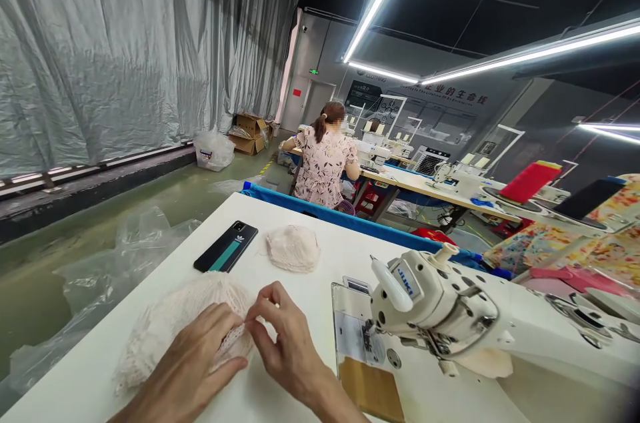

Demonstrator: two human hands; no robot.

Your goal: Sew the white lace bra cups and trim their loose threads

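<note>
A heap of pale pink lace fabric (165, 316) lies on the white sewing table (125, 276) in front of me. My left hand (200, 349) rests over its right part, fingers bent onto the lace and thumb apart from them. Just right of it, my right hand (285, 336) pinches the lace edge between thumb and index finger. The fingertips of both hands nearly meet there. A smaller pale pink bundle of fabric (293, 248) sits farther back. To my right stands a white sewing machine (430, 303), apart from both hands.
A dark phone (226, 247) with a green stripe lies behind the lace. Blue cloth (320, 209) edges the table's far side. Beyond it a person (325, 159) sits at another sewing table. Red and dark thread cones (531, 181) stand at right; clear plastic (100, 276) covers floor at left.
</note>
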